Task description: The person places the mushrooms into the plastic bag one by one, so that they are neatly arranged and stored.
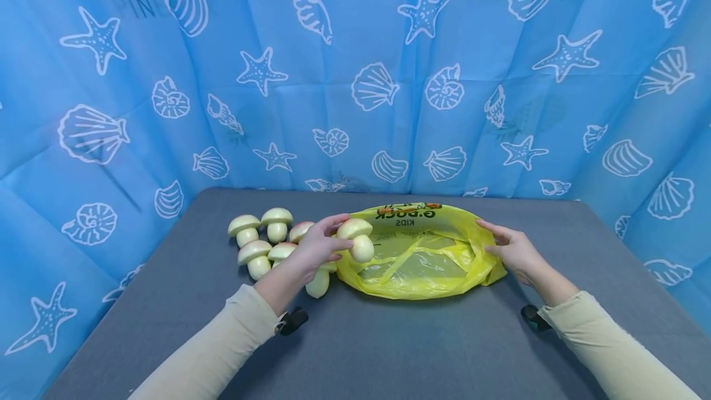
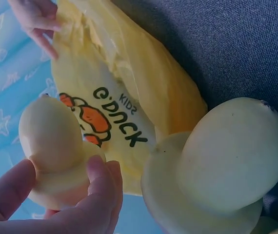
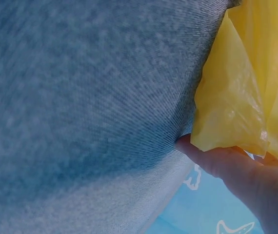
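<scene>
In the head view my left hand (image 1: 316, 249) holds a toy mushroom (image 1: 355, 236) with a pale cap and rounded stem, over the left rim of a yellow plastic bag (image 1: 428, 289). Thumb and fingers grip that mushroom (image 2: 51, 131) around its middle in the left wrist view. At the bag's right side is my right hand (image 1: 516, 252), its fingers extended against the plastic and its thumb apart from them. The bag lies with its mouth spread wide, dark lettering on its far wall. In the right wrist view a yellow fold (image 3: 231, 107) partly hides the fingers.
Several more mushrooms (image 1: 255, 258) sit in a cluster on the grey table (image 1: 389, 350), left of the bag and partly behind my left forearm. A blue curtain (image 1: 355, 79) with white shells and starfish hangs along the table's back and sides.
</scene>
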`<state>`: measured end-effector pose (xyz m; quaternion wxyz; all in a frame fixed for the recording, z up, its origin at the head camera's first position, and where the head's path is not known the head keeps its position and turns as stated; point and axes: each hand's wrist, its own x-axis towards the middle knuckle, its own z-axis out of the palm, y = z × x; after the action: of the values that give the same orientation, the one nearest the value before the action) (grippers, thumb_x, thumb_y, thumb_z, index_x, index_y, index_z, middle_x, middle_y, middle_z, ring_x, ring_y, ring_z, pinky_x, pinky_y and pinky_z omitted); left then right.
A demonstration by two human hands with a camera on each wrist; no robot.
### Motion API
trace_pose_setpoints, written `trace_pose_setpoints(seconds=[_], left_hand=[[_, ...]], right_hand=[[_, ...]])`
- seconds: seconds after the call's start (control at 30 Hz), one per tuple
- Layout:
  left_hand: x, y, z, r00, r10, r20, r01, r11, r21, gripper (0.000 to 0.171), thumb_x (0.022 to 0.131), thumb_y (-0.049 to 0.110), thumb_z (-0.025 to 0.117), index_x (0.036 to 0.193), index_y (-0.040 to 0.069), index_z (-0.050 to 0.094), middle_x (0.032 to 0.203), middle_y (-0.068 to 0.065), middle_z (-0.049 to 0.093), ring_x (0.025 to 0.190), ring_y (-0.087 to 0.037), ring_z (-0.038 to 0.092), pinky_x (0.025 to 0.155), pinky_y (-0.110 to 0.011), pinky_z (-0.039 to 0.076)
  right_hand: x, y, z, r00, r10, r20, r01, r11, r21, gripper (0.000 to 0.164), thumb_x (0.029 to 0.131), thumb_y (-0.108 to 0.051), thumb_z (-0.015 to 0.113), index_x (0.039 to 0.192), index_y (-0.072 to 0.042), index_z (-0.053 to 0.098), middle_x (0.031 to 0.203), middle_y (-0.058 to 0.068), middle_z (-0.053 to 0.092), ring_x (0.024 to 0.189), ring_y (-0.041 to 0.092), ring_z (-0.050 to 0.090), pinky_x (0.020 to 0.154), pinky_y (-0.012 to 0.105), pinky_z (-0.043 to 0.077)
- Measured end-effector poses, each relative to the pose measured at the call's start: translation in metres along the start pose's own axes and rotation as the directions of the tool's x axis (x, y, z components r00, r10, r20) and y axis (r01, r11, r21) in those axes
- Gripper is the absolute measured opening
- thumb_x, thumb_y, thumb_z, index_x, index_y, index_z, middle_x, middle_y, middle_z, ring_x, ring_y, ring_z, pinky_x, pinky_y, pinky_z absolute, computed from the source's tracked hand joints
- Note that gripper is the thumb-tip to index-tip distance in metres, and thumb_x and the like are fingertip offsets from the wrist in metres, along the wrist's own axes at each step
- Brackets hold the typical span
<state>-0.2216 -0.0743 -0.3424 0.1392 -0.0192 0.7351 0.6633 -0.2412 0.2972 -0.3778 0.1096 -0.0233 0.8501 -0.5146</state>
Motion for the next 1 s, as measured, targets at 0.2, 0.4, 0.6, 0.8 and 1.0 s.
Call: trace_pose_setpoints(seconds=[0.2, 0.4, 0.6, 0.8, 1.0], left_hand=[[0.004, 0.001, 0.004, 1.0, 0.008, 0.018, -0.008, 1.0, 0.013, 0.056, 0.092, 0.0, 0.063, 0.144, 0.011, 0.047, 0.148, -0.017, 0.041, 0.129, -0.034, 0.045, 0.097, -0.05, 0.045], [0.007, 0.002, 0.012, 1.0, 0.004, 0.028, -0.004, 1.0, 0.019, 0.056, 0.091, -0.001, 0.064, 0.144, 0.01, 0.048, 0.146, -0.018, 0.044, 0.126, -0.034, 0.048, 0.097, -0.051, 0.045], [0.011, 0.004, 0.019, 0.999, -0.007, 0.042, 0.006, 1.0, 0.024, 0.057, 0.091, -0.002, 0.063, 0.144, 0.011, 0.048, 0.144, -0.017, 0.045, 0.125, -0.033, 0.049, 0.097, -0.051, 0.045], [0.017, 0.006, 0.024, 0.998, -0.024, 0.057, 0.023, 1.0, 0.01, 0.058, 0.09, -0.004, 0.063, 0.144, 0.012, 0.049, 0.142, -0.015, 0.047, 0.121, -0.032, 0.053, 0.097, -0.051, 0.045], [0.025, 0.007, 0.029, 0.996, -0.039, 0.076, 0.038, 0.999, 0.011, 0.058, 0.091, -0.004, 0.063, 0.145, 0.012, 0.047, 0.14, -0.015, 0.048, 0.122, -0.031, 0.052, 0.099, -0.052, 0.043]], right_hand=[[0.001, 0.001, 0.001, 1.0, 0.0, 0.001, 0.0, 1.0, 0.009, 0.061, 0.097, 0.009, 0.044, 0.153, -0.002, 0.021, 0.156, 0.031, 0.008, 0.138, 0.053, 0.012, 0.107, 0.061, 0.026], [0.001, 0.001, 0.001, 1.0, 0.003, 0.007, -0.003, 1.0, 0.009, 0.061, 0.097, 0.009, 0.044, 0.153, -0.002, 0.021, 0.155, 0.031, 0.009, 0.139, 0.052, 0.013, 0.107, 0.061, 0.026], [0.001, 0.0, 0.0, 1.0, 0.016, 0.011, -0.016, 1.0, 0.007, 0.062, 0.097, 0.01, 0.045, 0.153, -0.002, 0.02, 0.155, 0.032, 0.008, 0.138, 0.053, 0.014, 0.106, 0.061, 0.027], [0.001, 0.001, 0.001, 1.0, 0.013, 0.018, -0.013, 1.0, 0.012, 0.062, 0.097, 0.01, 0.044, 0.153, -0.001, 0.02, 0.155, 0.032, 0.008, 0.138, 0.053, 0.014, 0.107, 0.06, 0.027], [0.002, -0.001, 0.001, 1.0, 0.022, 0.012, -0.022, 1.0, 0.01, 0.062, 0.097, 0.011, 0.044, 0.153, -0.001, 0.02, 0.155, 0.031, 0.008, 0.139, 0.052, 0.013, 0.107, 0.059, 0.027]])
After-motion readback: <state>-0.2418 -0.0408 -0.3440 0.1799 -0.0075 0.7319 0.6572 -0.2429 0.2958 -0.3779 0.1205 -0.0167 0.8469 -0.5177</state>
